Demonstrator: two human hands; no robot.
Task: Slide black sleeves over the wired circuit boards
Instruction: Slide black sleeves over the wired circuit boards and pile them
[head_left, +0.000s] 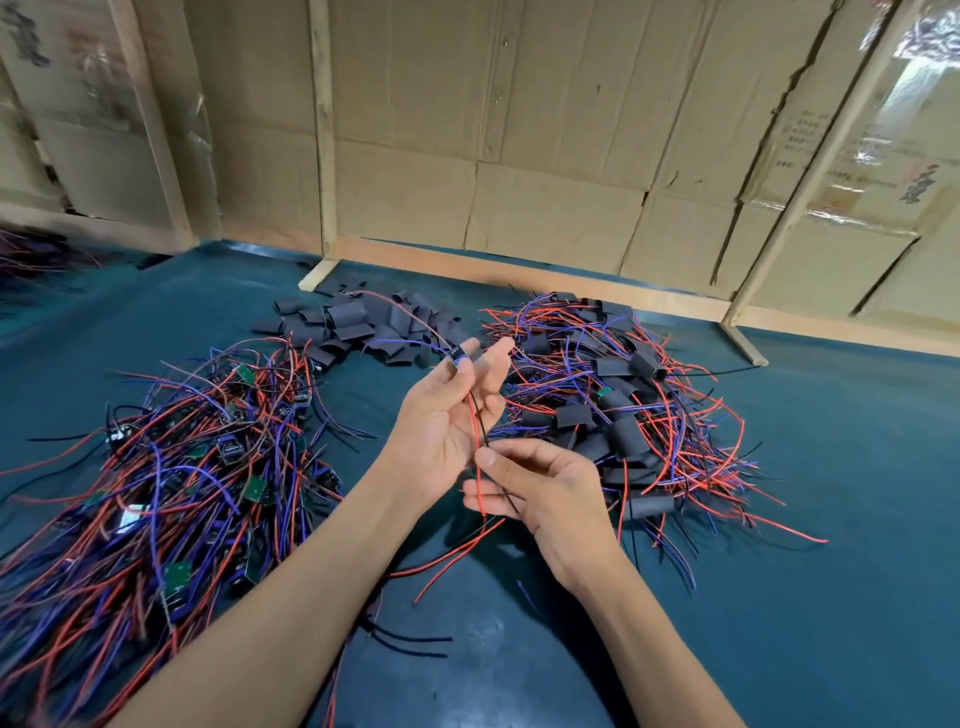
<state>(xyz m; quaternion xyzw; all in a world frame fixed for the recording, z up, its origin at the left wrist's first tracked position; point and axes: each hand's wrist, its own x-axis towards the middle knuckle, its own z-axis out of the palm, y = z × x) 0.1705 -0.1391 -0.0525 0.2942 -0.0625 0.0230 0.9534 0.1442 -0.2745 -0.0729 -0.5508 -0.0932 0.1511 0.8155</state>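
My left hand (447, 415) is raised over the middle of the table and pinches a small wired circuit board (457, 357) between thumb and fingertips. Red and black wires (475, 436) hang from the board down to my right hand (530, 493), which pinches them between thumb and forefinger. A red and a purple wire trail from the board toward the back. Loose black sleeves (363, 327) lie in a heap behind my hands. No sleeve is on the held board.
A tangle of bare wired boards (171, 467) covers the left of the green table (831, 597). A pile of sleeved boards with wires (623, 410) lies on the right. Cardboard walls on wooden frames (519, 130) close off the back.
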